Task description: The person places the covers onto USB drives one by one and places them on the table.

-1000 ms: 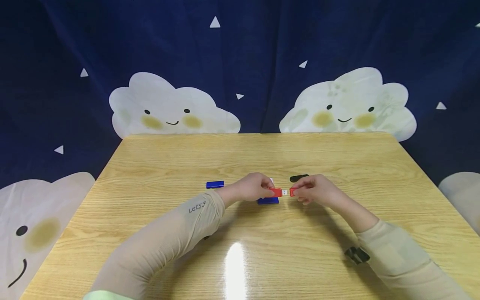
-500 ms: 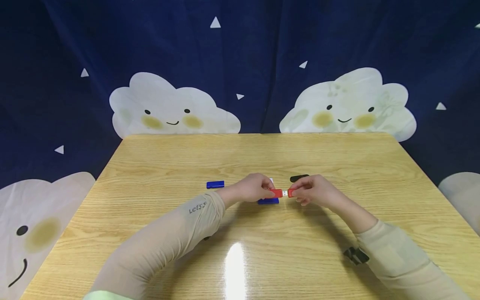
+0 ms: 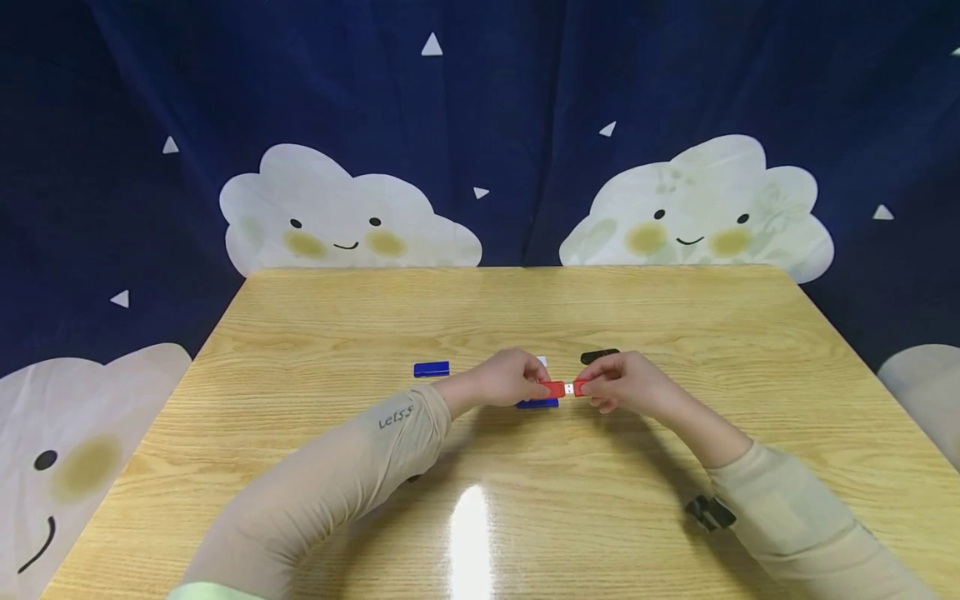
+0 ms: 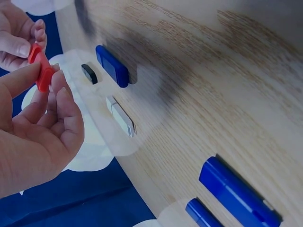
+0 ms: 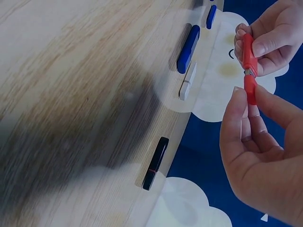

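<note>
In the head view, my left hand (image 3: 512, 377) pinches the body of a red USB stick (image 3: 554, 389) between thumb and fingers. My right hand (image 3: 633, 382) pinches its red cap (image 3: 579, 388). A short stretch of the metal plug (image 3: 569, 389) shows between body and cap, which are lined up end to end. The right wrist view has the cap (image 5: 250, 91) against the plug's tip, below the red stick body (image 5: 248, 52). Both hands hold these parts above the table. Fingers hide part of the body and of the cap.
Beneath the hands lie a blue USB stick (image 3: 537, 403) and a white one (image 3: 542, 361), both partly covered. Farther left is another blue stick (image 3: 431, 368). A black stick (image 3: 600, 356) lies behind my right hand. The wooden table (image 3: 337, 325) ends at a dark blue curtain (image 3: 510, 125).
The right hand has moved the cap slightly left, over the end of the plug, so less metal shows. Both hands have come down a touch toward me.
</note>
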Demonstrator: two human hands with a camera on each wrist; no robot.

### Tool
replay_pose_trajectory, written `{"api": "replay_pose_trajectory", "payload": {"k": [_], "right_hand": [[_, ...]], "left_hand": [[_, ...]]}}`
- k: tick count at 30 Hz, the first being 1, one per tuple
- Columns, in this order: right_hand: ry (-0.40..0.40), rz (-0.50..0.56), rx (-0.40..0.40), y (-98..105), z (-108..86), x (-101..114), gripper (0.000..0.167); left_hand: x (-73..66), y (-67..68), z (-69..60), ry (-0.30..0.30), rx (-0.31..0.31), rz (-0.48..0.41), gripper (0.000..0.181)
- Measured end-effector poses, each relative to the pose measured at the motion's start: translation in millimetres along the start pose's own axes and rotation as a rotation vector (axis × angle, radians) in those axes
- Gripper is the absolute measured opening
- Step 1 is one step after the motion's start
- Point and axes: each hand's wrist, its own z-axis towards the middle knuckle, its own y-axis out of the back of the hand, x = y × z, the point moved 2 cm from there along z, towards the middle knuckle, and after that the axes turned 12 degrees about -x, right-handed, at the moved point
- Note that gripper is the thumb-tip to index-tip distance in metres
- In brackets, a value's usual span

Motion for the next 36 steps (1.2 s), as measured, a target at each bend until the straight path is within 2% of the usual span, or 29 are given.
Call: {"api": "replay_pose_trajectory", "payload": {"k": [7,23,36], "right_hand": [[0.004,0.003,-0.005,-1.8,-0.2,0.7,0.028],[0.007,0.021,0.025,-6.9,-1.1,5.7,0.027],[0.006,0.020,0.010,-10.0,-3.2,6.5,0.025]], "left_hand": [[-0.7,-1.0,-1.2,-0.026,0.001,0.013,0.012],[-1.9,-3.7,-1.9,-0.025,0.010,-0.014,0.013],[-3.3,-3.7,-4.0,0.007,-0.004,-0.059,0.012]]}}
